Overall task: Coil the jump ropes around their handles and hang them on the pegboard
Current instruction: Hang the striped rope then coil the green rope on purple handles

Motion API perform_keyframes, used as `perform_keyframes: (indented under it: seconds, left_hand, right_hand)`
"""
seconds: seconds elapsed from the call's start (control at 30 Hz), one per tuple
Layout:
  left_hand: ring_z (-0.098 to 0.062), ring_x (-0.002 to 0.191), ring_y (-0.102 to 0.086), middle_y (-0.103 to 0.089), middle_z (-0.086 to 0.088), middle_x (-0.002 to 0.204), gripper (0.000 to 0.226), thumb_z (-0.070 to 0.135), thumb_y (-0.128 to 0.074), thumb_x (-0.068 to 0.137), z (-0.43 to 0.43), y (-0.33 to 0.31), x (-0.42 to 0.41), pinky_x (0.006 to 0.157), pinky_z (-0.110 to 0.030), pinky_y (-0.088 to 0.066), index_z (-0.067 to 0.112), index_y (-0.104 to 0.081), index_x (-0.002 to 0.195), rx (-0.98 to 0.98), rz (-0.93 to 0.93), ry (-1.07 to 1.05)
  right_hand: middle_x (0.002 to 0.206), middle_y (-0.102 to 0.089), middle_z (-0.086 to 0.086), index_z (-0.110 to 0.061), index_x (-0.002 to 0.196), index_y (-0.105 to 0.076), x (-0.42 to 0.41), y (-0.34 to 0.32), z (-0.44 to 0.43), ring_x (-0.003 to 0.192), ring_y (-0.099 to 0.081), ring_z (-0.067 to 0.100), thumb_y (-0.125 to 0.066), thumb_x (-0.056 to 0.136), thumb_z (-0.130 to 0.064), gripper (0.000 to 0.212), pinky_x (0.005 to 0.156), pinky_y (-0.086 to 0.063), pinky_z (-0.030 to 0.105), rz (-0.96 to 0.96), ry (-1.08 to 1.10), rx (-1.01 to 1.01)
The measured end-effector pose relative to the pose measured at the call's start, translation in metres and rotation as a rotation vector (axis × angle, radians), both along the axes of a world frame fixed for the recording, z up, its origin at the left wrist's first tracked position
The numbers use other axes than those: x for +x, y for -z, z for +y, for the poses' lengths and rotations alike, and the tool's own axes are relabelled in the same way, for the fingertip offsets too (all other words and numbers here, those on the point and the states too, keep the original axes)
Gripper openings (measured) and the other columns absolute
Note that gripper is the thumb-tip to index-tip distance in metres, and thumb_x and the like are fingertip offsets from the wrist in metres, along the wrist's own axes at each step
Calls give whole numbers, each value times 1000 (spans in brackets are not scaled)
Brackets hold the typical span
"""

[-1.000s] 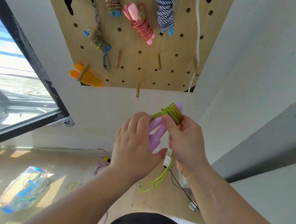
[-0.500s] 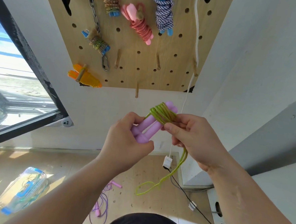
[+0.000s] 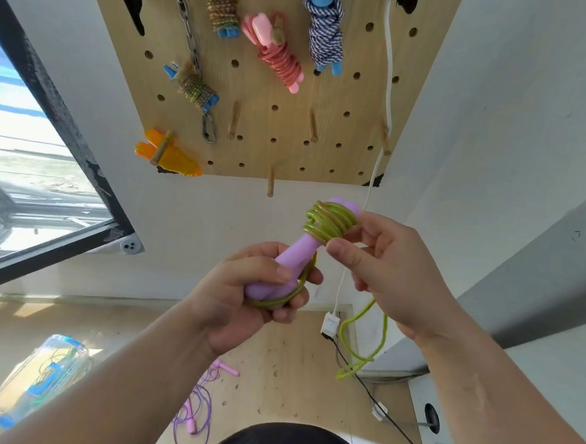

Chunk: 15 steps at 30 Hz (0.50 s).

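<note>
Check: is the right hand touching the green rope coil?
Touching. Head view shows the right hand pinching the green rope coil, thumb below and fingers beside it, no gap.

Bright daylight from window (image 3: 31, 157); sharp, wide-angle edge distortion

Glossy green plastic jump rope (image 3: 329, 224) sits in tight coils round the upper end of paired lilac plastic handles (image 3: 294, 259), centre frame, tilted toward 1 o'clock. Its loose tail dangles at 5 o'clock. Pale wooden pegboard (image 3: 361, 95) at 12 o'clock carries a coiled pink rope (image 3: 281, 61) and a blue-white braided rope (image 3: 325, 38); a thin purple rope (image 3: 190, 419) lies uncoiled at 7 o'clock.
</note>
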<state>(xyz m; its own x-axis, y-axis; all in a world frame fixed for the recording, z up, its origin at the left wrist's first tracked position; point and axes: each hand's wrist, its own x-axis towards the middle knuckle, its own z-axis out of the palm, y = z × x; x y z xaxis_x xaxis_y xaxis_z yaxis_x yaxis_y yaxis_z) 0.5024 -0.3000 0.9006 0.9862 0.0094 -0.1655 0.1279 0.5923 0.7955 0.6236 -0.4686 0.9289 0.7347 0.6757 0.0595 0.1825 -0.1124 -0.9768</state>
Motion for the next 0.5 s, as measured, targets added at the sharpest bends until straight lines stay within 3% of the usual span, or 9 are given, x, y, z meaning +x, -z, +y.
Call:
perform_keyframes:
  seconds: [0.13,0.2,0.27,0.37,0.43,0.5]
  left_hand:
    - [-26,70,-57,-63,-23,104,56,25,-79,68,-1,5,-3,52,-27,-45,2,-67,118,-206,-47,188]
    - [-32,76,-64,-66,-27,112,58,28,-80,70,1,5,-4,58,-35,-53,1,-69,120,-195,0,172]
    - [-40,89,-70,-67,-30,117,56,29,-76,75,1,5,-5,68,-42,-58,-3,-67,120,-63,96,57]
    - [-26,92,-72,-72,-10,107,49,31,-71,77,-8,9,-6,71,-31,-58,10,-66,121,394,118,-277]
    - [-8,96,-67,-66,12,115,65,42,-82,67,-15,14,-8,79,-22,-55,32,-56,126,851,6,-454]
    - [-6,101,-59,-54,17,121,74,43,-84,64,-18,27,-7,83,-22,-52,35,-49,128,1351,-178,-565]
  right_hand:
    - [103,-74,-7,-20,114,-68,-7,1,7,48,-41,7,-71,82,-20,32,47,-37,21,32,-104,191]
    - [95,-73,-9,-20,109,-69,-7,5,12,49,-42,6,-72,81,-20,29,47,-38,21,39,-65,176]
    - [89,-72,-10,-20,108,-71,-9,9,18,49,-43,6,-77,80,-23,29,48,-38,21,42,7,140]
    - [75,-69,-17,-16,110,-72,-11,17,24,48,-43,5,-79,84,-23,28,46,-38,19,80,149,111]
    - [63,-63,-19,-14,108,-74,-14,21,28,48,-43,6,-76,88,-22,22,47,-37,20,125,228,97]
    - [55,-56,-17,-13,101,-76,-20,23,34,47,-44,7,-75,89,-26,17,47,-37,20,184,274,100]
